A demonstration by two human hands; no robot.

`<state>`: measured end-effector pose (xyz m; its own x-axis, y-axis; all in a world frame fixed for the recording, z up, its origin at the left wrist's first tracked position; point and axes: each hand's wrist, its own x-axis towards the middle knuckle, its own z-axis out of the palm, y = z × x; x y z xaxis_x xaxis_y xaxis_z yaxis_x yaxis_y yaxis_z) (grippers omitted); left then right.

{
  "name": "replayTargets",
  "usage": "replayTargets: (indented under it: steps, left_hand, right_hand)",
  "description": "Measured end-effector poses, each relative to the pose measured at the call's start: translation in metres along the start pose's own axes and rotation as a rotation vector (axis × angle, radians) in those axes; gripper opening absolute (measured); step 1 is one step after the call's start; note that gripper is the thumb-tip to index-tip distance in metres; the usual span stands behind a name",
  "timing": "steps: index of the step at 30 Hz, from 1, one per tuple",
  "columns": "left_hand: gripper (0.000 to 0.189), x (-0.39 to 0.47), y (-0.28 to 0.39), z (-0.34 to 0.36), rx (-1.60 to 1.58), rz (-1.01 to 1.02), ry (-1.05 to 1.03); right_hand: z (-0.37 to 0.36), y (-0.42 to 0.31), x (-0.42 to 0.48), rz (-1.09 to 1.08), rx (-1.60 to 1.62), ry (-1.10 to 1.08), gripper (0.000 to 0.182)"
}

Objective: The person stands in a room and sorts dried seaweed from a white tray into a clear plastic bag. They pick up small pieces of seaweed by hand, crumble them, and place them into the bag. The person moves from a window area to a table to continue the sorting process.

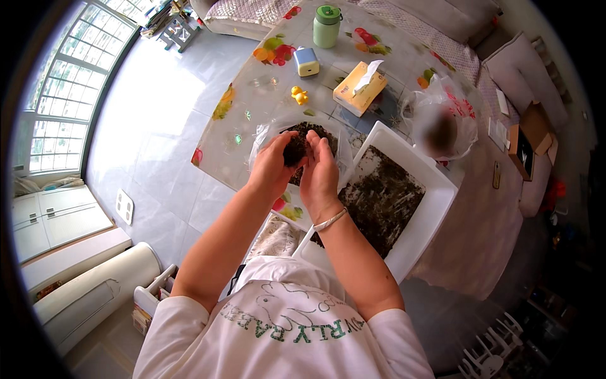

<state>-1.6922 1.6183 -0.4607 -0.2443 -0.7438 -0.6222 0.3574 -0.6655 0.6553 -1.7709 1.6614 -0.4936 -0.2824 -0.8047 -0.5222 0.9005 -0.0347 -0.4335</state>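
Observation:
My left hand and my right hand are cupped towards each other, with a clump of dark soil between them. Beneath them a clear plastic bag lies open on the table, and more dark soil shows inside it. The palms hide part of the bag's contents. A bracelet circles my right wrist. Close by my right forearm is a white rectangular plastic tub, its floor partly covered by a smeared layer of dark soil.
On the fruit-patterned tablecloth stand a green bottle, a blue-and-yellow box, a yellow toy figure and a tissue pack. A plastic bag with brown contents sits beyond the tub. Sofas border the far side.

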Motion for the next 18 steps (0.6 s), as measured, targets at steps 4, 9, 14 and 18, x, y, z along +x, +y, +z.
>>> replayTargets:
  steps: [4,9,14,18]
  left_hand:
    - [0.037,-0.005,-0.002,0.001,0.178,0.077,0.03]
    - [0.043,-0.023,0.007,0.011,0.39,0.132,0.017]
    - [0.044,-0.021,0.001,0.005,0.363,0.206,-0.018]
    - [0.04,-0.036,-0.015,0.01,0.25,0.232,-0.116]
  right_hand:
    - [-0.005,-0.007,-0.006,-0.054,-0.247,-0.083,0.055]
    - [-0.003,-0.016,-0.015,-0.103,-0.37,-0.16,0.055]
    - [-0.008,-0.028,-0.035,-0.088,-0.272,-0.23,0.053]
    - [-0.055,-0.061,-0.07,-0.083,-0.061,-0.268,0.051]
